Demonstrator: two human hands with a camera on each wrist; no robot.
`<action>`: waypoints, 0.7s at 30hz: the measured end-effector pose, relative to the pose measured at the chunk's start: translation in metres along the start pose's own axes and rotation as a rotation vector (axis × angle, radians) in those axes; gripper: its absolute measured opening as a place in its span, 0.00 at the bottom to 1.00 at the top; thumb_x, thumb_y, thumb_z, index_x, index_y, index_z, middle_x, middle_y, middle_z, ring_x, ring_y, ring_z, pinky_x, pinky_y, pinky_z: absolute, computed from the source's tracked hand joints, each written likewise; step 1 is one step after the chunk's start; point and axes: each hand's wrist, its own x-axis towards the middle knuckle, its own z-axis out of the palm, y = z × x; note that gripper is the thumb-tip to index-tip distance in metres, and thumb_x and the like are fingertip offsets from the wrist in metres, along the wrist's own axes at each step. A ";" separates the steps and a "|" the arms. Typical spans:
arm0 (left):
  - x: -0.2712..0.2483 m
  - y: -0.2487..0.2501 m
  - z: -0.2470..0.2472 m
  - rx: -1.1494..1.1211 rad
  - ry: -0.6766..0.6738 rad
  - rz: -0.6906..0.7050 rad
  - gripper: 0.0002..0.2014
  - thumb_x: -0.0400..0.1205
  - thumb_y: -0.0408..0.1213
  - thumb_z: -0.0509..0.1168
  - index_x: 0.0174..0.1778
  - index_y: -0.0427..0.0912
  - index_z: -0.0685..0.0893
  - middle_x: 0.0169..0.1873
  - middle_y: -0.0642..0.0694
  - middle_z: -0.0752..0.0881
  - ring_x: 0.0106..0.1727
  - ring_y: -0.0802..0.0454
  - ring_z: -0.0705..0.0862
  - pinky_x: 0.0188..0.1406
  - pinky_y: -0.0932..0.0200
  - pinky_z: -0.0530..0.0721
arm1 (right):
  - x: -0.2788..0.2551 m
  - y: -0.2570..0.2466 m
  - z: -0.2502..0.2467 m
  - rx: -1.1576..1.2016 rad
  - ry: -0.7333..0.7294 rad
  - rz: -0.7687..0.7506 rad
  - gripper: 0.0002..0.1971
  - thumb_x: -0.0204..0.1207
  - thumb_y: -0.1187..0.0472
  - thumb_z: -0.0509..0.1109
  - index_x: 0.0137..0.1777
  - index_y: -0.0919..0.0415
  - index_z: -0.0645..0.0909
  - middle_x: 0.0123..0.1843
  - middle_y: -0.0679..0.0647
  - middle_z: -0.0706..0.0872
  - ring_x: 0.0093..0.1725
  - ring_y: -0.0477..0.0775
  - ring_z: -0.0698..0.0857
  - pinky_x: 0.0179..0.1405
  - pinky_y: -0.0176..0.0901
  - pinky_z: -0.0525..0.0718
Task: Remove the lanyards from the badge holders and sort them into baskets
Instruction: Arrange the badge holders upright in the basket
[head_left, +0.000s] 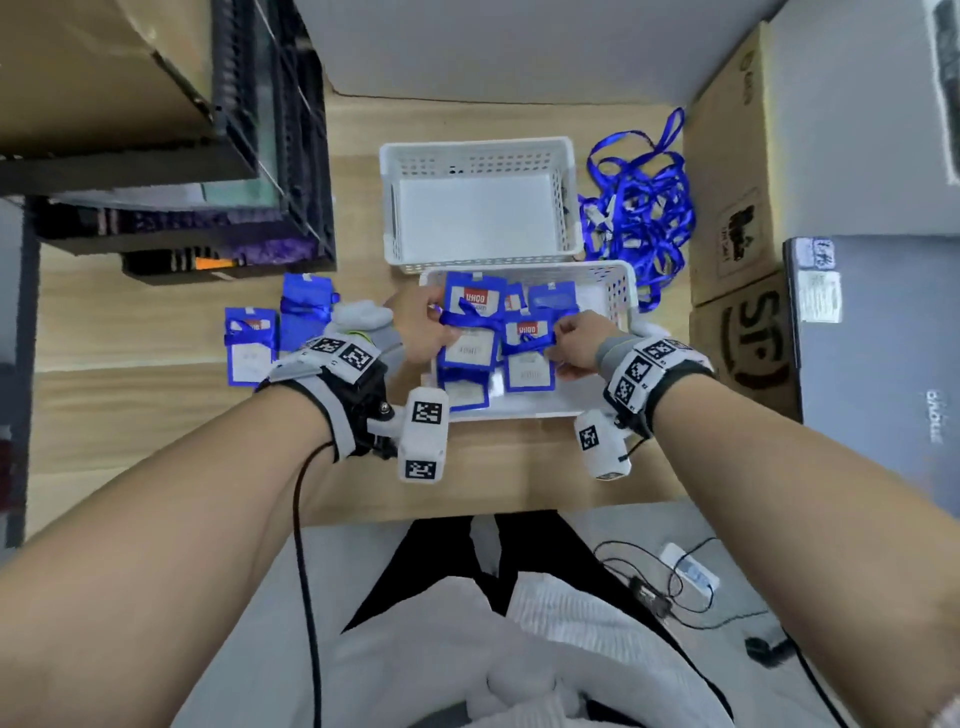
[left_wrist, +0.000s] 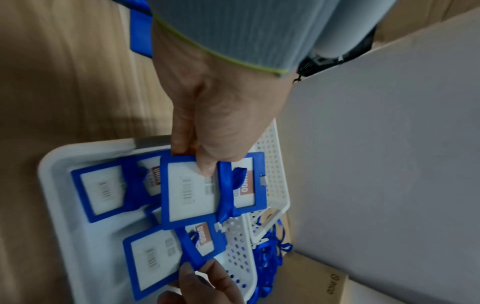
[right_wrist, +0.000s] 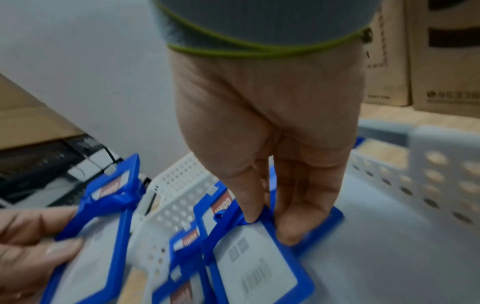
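Observation:
The near white basket (head_left: 621, 283) holds several blue badge holders with blue lanyards wrapped round them. My left hand (head_left: 434, 317) grips one wrapped badge holder (head_left: 470, 332) by its left edge above the basket; the same left hand (left_wrist: 193, 159) and holder (left_wrist: 205, 195) fill the left wrist view, lanyard band (left_wrist: 228, 191) still around it. My right hand (head_left: 563, 348) pinches a second wrapped holder (head_left: 530, 364) at its right edge; in the right wrist view this hand (right_wrist: 270, 226) lifts that holder (right_wrist: 257, 261) off the basket floor. The far white basket (head_left: 478, 146) is empty.
A tangled pile of loose blue lanyards (head_left: 641, 208) lies on the table right of the far basket. Two more wrapped holders (head_left: 306, 312) lie on the wood left of the near basket. Cardboard boxes (head_left: 737, 208) stand at the right, a dark rack (head_left: 270, 156) at the left.

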 end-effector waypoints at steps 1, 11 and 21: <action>0.000 -0.001 0.007 0.014 -0.001 -0.027 0.17 0.77 0.31 0.71 0.63 0.43 0.86 0.50 0.46 0.89 0.47 0.53 0.84 0.44 0.64 0.77 | 0.005 0.004 0.004 -0.053 -0.007 -0.008 0.15 0.76 0.63 0.70 0.30 0.57 0.70 0.34 0.56 0.82 0.46 0.64 0.89 0.54 0.59 0.88; 0.005 -0.018 0.035 -0.007 0.000 -0.190 0.17 0.75 0.35 0.76 0.59 0.51 0.87 0.47 0.49 0.90 0.51 0.46 0.89 0.56 0.47 0.89 | 0.030 0.009 0.031 -0.325 0.010 -0.044 0.11 0.77 0.52 0.71 0.44 0.61 0.81 0.51 0.58 0.89 0.52 0.59 0.88 0.57 0.51 0.88; 0.026 0.014 0.065 -0.173 -0.112 -0.154 0.11 0.76 0.29 0.74 0.50 0.48 0.85 0.45 0.41 0.90 0.50 0.40 0.90 0.53 0.41 0.90 | 0.006 -0.001 -0.025 0.334 -0.032 -0.272 0.11 0.83 0.52 0.68 0.49 0.61 0.81 0.31 0.55 0.83 0.19 0.43 0.80 0.21 0.36 0.80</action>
